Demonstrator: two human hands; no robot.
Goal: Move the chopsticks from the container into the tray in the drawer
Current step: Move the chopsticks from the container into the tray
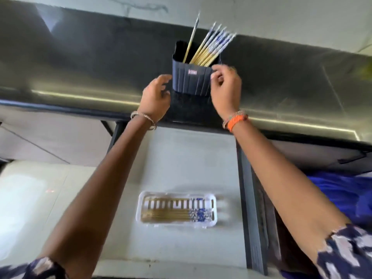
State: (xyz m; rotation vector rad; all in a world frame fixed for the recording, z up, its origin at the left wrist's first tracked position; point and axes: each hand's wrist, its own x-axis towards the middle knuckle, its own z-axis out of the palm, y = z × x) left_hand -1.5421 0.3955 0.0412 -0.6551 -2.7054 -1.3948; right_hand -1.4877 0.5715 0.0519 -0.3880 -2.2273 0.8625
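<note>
A dark ribbed container (191, 81) stands on the steel counter and holds several gold chopsticks (209, 49) with blue-and-white tops; one leans apart to the left. My right hand (225, 91) pinches the container's right upper rim. My left hand (157, 95) is at the container's left side with its fingers curved and apart; whether it touches the wall I cannot tell. Below, in the open drawer, a clear plastic tray (213, 198) has several chopsticks (173, 215) lying flat in it, tops to the right.
The steel counter (80, 63) runs across the view, with its front edge just above the white drawer floor (181, 162). The drawer's dark right wall (249, 198) stands beside the tray. Blue cloth (346, 194) lies at the right.
</note>
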